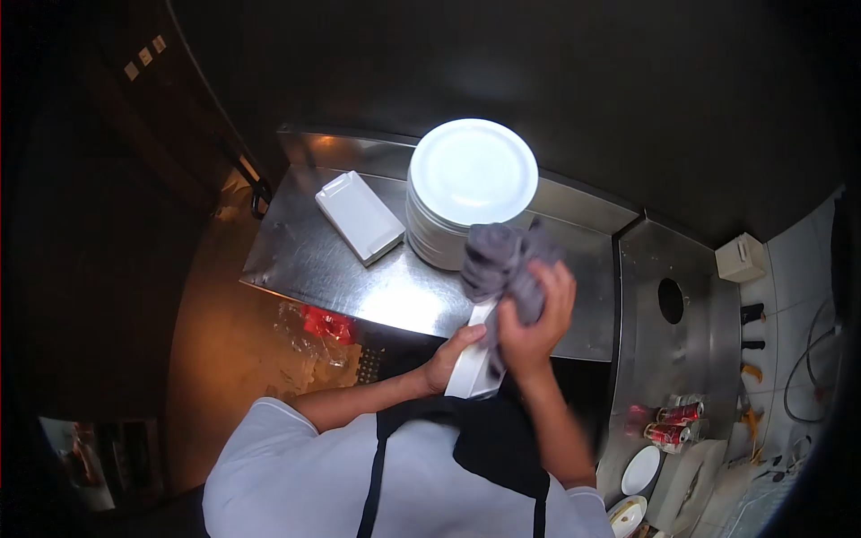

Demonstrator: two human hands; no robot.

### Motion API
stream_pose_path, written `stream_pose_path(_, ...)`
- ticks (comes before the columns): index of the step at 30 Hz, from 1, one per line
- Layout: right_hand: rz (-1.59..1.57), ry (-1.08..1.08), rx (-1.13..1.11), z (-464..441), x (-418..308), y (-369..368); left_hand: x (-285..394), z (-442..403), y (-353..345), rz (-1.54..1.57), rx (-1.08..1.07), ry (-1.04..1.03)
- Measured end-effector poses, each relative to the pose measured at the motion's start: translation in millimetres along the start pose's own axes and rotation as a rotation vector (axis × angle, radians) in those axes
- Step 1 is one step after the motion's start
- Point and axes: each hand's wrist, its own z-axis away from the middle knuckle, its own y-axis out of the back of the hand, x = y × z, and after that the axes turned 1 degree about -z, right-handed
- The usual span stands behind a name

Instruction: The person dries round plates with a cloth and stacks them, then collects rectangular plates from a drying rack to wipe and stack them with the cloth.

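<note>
My left hand (453, 357) grips a white rectangular dish (467, 368) by its side, close to my apron. In my right hand (536, 325) is a bunched grey cloth (504, 262), which covers the dish's far end. Just beyond the cloth rises a tall stack of round white plates (473, 170) on the steel counter (395, 296). Left of the stack, another white rectangular dish (360, 218) lies at a slant. The covered end of the dish I hold is hidden by the cloth.
On the right, a steel surface has a dark round hole (670, 300). Red cans (668, 433), a white plate (640, 470) and an oval dish (627, 517) stand at the lower right. A red plastic wrapper (328, 325) is on the floor below the counter's left part.
</note>
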Motion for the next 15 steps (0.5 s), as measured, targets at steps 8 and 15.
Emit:
stream_pose_path(8, -0.149, -0.199, -0.025, 28, -11, -43, 22, 1, 27, 0.354, 0.004, -0.103)
stream_pose_path(15, -0.167, -0.231, -0.446, 31, -37, -24, 41, 3, 33, 0.299, 0.108, -0.234)
